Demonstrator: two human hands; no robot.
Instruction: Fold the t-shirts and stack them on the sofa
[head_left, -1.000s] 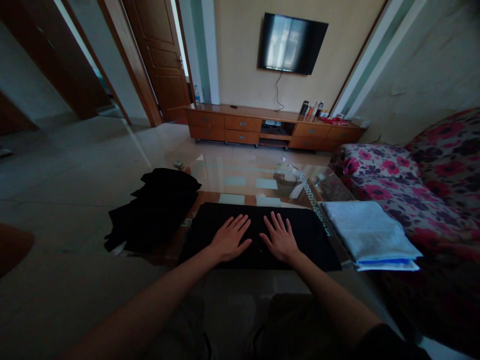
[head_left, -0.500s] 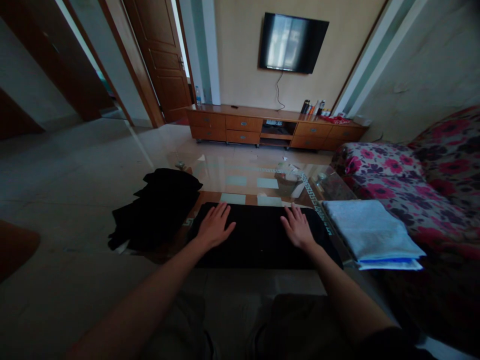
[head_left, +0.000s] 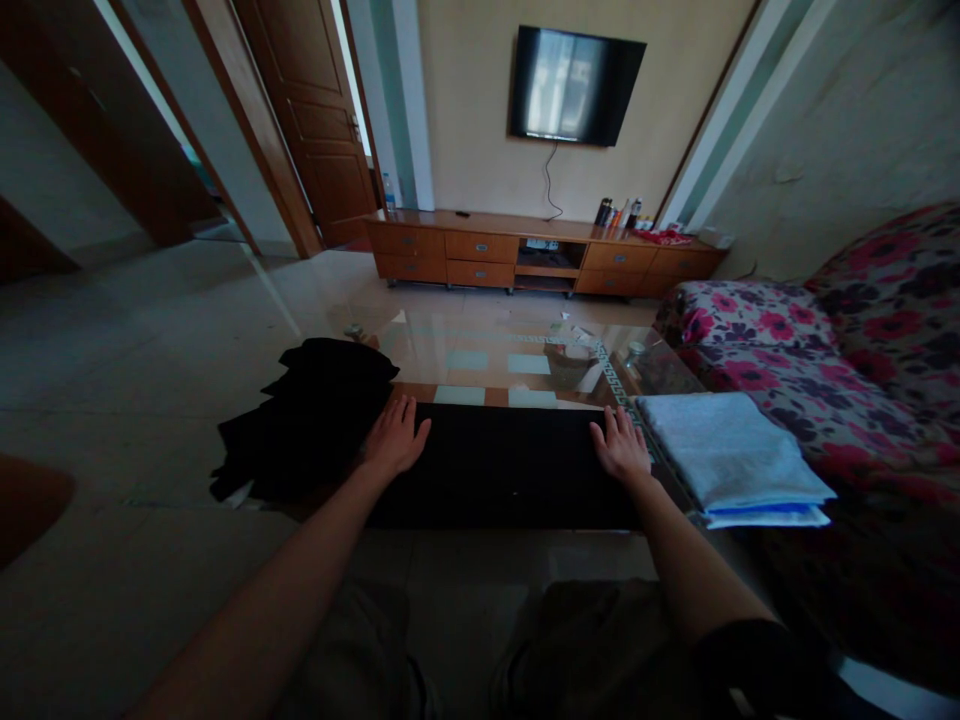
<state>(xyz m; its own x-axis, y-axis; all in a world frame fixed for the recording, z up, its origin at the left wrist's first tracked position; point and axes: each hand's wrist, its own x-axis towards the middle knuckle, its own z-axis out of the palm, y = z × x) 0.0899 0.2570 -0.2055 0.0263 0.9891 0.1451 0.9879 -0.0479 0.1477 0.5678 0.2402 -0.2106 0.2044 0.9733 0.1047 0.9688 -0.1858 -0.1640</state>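
Note:
A black cloth (head_left: 514, 465), folded into a long flat rectangle, lies along the near edge of the glass table (head_left: 495, 335). My left hand (head_left: 395, 437) rests open on its left end, fingers pointing away from me. On its right end my right hand (head_left: 622, 445) lies open, fingers slightly spread. Neither hand grips anything. Left of my left hand is a loose heap of black cloth (head_left: 315, 415); its exact kind is too dark to make out. Close to my right hand sits a folded light blue cloth (head_left: 731, 445) with a bright blue layer near the bottom.
A floral sofa (head_left: 780, 340) flanks the table on the right. Beyond it stands a long wooden TV cabinet (head_left: 480, 258) with several bottles (head_left: 619, 213) on top, under a wall-mounted television (head_left: 577, 85). Tiled floor (head_left: 150, 370) stretches off to the left.
My hands have moved apart, the left one leftward and the right one rightward, out to the two ends of the folded black cloth. The view has shifted slightly.

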